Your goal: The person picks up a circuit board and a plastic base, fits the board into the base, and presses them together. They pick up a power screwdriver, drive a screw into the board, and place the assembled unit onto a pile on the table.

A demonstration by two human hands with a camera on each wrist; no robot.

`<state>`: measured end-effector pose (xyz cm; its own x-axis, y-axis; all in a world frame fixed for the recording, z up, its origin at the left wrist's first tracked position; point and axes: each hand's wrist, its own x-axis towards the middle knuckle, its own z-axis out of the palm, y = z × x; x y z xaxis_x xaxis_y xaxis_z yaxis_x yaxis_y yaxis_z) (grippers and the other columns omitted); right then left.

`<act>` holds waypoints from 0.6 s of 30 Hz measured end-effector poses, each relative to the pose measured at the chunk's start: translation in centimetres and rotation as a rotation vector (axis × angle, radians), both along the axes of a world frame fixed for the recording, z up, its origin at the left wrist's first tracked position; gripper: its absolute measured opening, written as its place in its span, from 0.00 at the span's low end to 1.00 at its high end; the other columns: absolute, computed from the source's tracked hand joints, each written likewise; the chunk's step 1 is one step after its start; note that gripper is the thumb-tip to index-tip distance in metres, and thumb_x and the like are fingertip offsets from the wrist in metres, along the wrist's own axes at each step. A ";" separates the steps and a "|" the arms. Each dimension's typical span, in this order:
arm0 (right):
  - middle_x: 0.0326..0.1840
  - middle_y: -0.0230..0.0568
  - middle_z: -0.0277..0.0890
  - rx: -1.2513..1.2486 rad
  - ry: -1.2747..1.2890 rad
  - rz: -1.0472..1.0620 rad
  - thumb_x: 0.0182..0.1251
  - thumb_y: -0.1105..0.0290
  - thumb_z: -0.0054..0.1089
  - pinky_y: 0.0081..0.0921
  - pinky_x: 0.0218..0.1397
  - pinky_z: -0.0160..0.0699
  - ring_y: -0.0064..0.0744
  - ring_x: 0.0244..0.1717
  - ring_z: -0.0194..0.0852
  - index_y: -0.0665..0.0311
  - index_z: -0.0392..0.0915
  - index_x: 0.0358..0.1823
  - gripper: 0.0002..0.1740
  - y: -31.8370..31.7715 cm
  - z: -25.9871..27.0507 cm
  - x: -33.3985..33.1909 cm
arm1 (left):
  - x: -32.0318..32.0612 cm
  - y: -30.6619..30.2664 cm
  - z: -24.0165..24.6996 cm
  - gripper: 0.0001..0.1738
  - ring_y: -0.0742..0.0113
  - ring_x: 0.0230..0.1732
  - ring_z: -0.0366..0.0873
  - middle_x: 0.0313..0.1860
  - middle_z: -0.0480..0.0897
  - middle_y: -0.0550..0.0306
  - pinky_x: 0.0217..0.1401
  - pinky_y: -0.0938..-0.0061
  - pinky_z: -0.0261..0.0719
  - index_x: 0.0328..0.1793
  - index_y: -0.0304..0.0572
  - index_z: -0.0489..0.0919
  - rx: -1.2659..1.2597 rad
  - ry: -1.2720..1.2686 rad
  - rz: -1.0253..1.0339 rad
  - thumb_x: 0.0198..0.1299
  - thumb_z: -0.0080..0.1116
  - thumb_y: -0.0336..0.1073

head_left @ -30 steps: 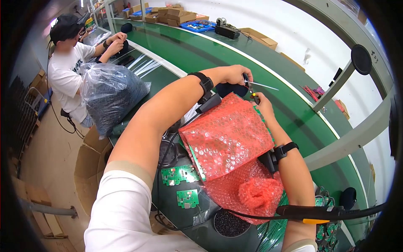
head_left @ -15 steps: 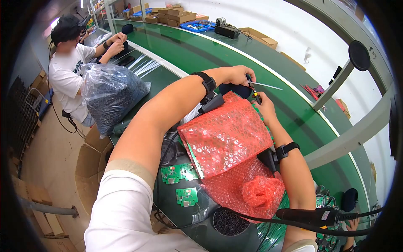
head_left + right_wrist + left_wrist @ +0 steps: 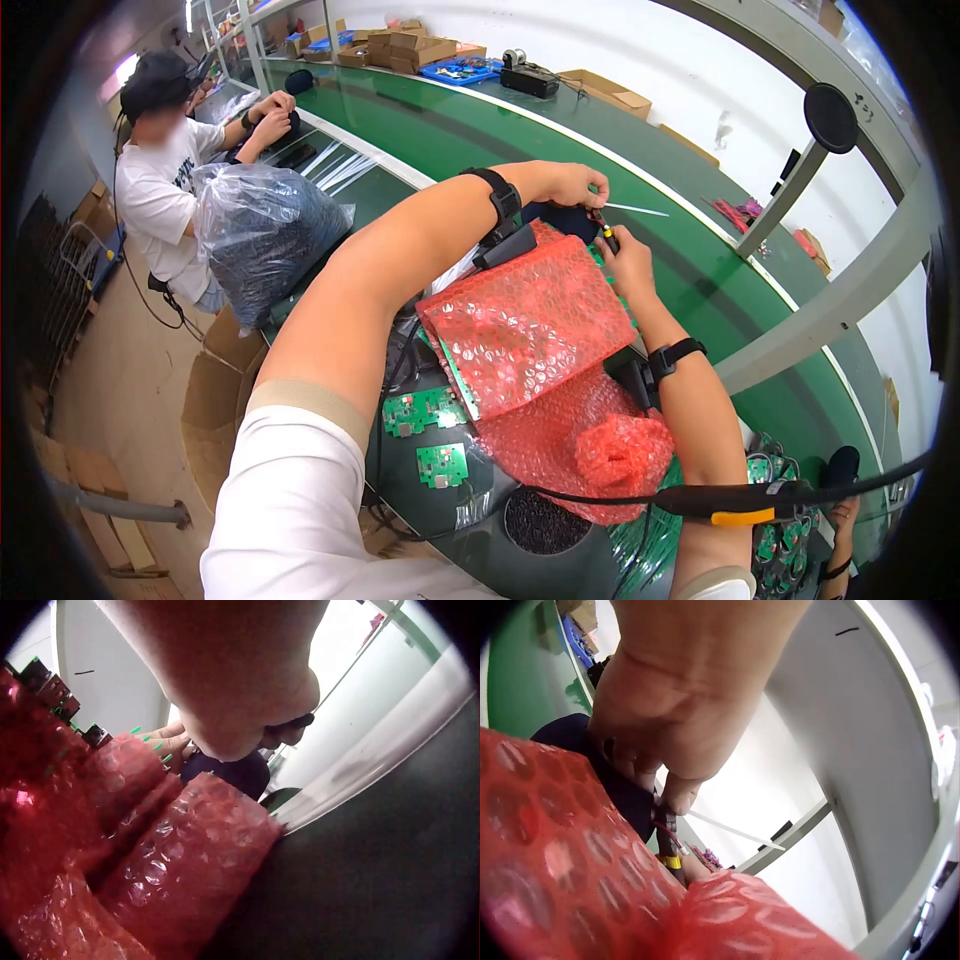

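Observation:
My left hand (image 3: 577, 185) reaches over the red bubble wrap (image 3: 530, 325) and pinches a white cable tie (image 3: 637, 209), whose tail points right. Just below it, my right hand (image 3: 630, 265) grips a slim black piece with a yellow band (image 3: 607, 235); I cannot tell whether this is a cable or a tool. A thin red wire with a small white plug (image 3: 683, 850) hangs beside it in the left wrist view. Behind the fingers sits a rounded navy item (image 3: 560, 217), partly covered by the wrap. Green board edges (image 3: 94, 735) stick out of the wrap.
Loose green circuit boards (image 3: 442, 466) and a bowl of small black parts (image 3: 545, 522) lie near me. A clear bag of dark items (image 3: 270, 235) stands left, beside a seated person (image 3: 165, 190). Green wires (image 3: 640, 550) and a grey post (image 3: 790, 345) are at right.
The black loop seen at my left fingers earlier no longer shows there, while the cable tie stays pinched. At lower right, another person's hand has come up to a dark round item.

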<state>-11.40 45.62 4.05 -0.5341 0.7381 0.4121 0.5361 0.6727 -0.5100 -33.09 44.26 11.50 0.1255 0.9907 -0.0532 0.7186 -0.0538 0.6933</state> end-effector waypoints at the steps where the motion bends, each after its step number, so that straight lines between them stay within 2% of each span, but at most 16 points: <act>1: 0.38 0.58 0.85 0.003 0.002 -0.003 0.73 0.57 0.68 0.53 0.45 0.79 0.65 0.43 0.84 0.62 0.80 0.47 0.16 -0.3 0.3 0.5 | 0.3 -0.2 0.2 0.07 0.72 0.41 0.78 0.38 0.83 0.66 0.44 0.70 0.76 0.50 0.52 0.83 -0.066 -0.038 0.025 0.76 0.64 0.43; 2: 0.39 0.58 0.86 0.033 -0.030 -0.024 0.73 0.59 0.69 0.55 0.46 0.79 0.65 0.44 0.84 0.63 0.80 0.46 0.15 -0.6 0.7 1.1 | 0.7 -0.4 0.3 0.07 0.72 0.41 0.78 0.38 0.83 0.66 0.44 0.70 0.76 0.50 0.52 0.83 -0.062 -0.035 0.021 0.76 0.64 0.43; 4: 0.40 0.58 0.86 0.069 -0.057 -0.049 0.72 0.60 0.69 0.56 0.47 0.79 0.65 0.44 0.84 0.64 0.79 0.46 0.15 -1.1 1.1 2.2 | 0.9 -0.3 -0.3 0.08 0.73 0.37 0.75 0.35 0.80 0.67 0.42 0.71 0.74 0.50 0.52 0.81 -0.040 -0.213 -0.016 0.78 0.61 0.44; 7: 0.43 0.59 0.86 0.146 -0.143 -0.005 0.72 0.60 0.69 0.56 0.50 0.80 0.65 0.46 0.85 0.66 0.79 0.49 0.17 -1.8 1.4 4.9 | 1.1 -1.1 -0.3 0.08 0.72 0.38 0.78 0.38 0.84 0.63 0.41 0.73 0.79 0.51 0.49 0.81 0.017 -0.279 0.037 0.78 0.62 0.43; 9: 0.46 0.60 0.86 0.077 -0.159 -0.010 0.71 0.59 0.69 0.54 0.52 0.80 0.63 0.49 0.85 0.67 0.80 0.55 0.20 -2.7 1.8 6.9 | 0.5 -1.9 0.0 0.08 0.70 0.40 0.82 0.42 0.86 0.59 0.41 0.72 0.84 0.53 0.46 0.82 0.110 -0.361 0.102 0.77 0.63 0.40; 11: 0.45 0.60 0.86 0.013 -0.114 -0.040 0.71 0.58 0.69 0.53 0.52 0.80 0.63 0.49 0.86 0.66 0.80 0.57 0.22 -4.1 3.3 9.2 | -1.3 -3.1 0.7 0.09 0.70 0.40 0.82 0.42 0.87 0.58 0.42 0.71 0.84 0.52 0.44 0.83 0.128 -0.261 0.261 0.74 0.65 0.39; 12: 0.44 0.60 0.86 -0.060 -0.072 -0.063 0.71 0.58 0.69 0.51 0.53 0.81 0.62 0.49 0.86 0.66 0.80 0.59 0.23 -4.8 3.8 10.4 | -2.5 -4.1 0.9 0.10 0.70 0.41 0.84 0.42 0.87 0.56 0.43 0.69 0.86 0.50 0.43 0.84 0.184 -0.060 0.279 0.71 0.68 0.40; 13: 0.40 0.53 0.86 -0.069 -0.049 -0.070 0.70 0.58 0.70 0.44 0.50 0.82 0.53 0.42 0.86 0.67 0.81 0.60 0.24 -5.0 3.9 11.8 | -4.3 -4.4 0.1 0.08 0.69 0.41 0.85 0.40 0.87 0.57 0.43 0.67 0.86 0.49 0.45 0.85 0.205 0.078 0.286 0.71 0.68 0.39; 14: 0.40 0.53 0.86 -0.067 -0.049 -0.073 0.70 0.58 0.70 0.44 0.50 0.82 0.53 0.42 0.86 0.67 0.81 0.60 0.24 -5.3 4.2 13.2 | -4.7 -6.2 0.6 0.09 0.65 0.40 0.86 0.39 0.88 0.56 0.44 0.64 0.87 0.48 0.45 0.87 0.141 0.021 0.340 0.69 0.69 0.40; 15: 0.39 0.49 0.85 -0.228 -0.009 -0.053 0.70 0.57 0.70 0.41 0.49 0.81 0.47 0.39 0.84 0.69 0.81 0.58 0.24 -5.8 4.9 14.8 | -5.0 -8.1 1.1 0.10 0.62 0.40 0.87 0.39 0.89 0.55 0.45 0.62 0.87 0.47 0.45 0.88 0.076 -0.036 0.389 0.67 0.71 0.41; 17: 0.38 0.41 0.81 -0.553 0.081 -0.041 0.71 0.57 0.68 0.32 0.48 0.80 0.32 0.37 0.77 0.71 0.81 0.55 0.23 -9.2 7.6 17.4 | -6.2 -10.3 0.5 0.11 0.48 0.41 0.90 0.41 0.91 0.46 0.49 0.56 0.87 0.42 0.42 0.91 0.241 0.467 0.470 0.61 0.70 0.41; 18: 0.38 0.41 0.81 -0.555 0.084 -0.058 0.71 0.57 0.68 0.32 0.48 0.80 0.32 0.37 0.77 0.71 0.81 0.55 0.23 -9.7 7.4 18.9 | -7.7 -10.5 -1.1 0.12 0.44 0.43 0.89 0.42 0.91 0.42 0.52 0.54 0.87 0.39 0.41 0.91 0.223 0.562 0.511 0.59 0.69 0.41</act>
<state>7.48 35.94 11.45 -0.4680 0.8837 -0.0066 0.5063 0.2620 -0.8216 -40.76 33.72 10.38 -0.3343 0.9132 0.2328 0.9312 0.2819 0.2312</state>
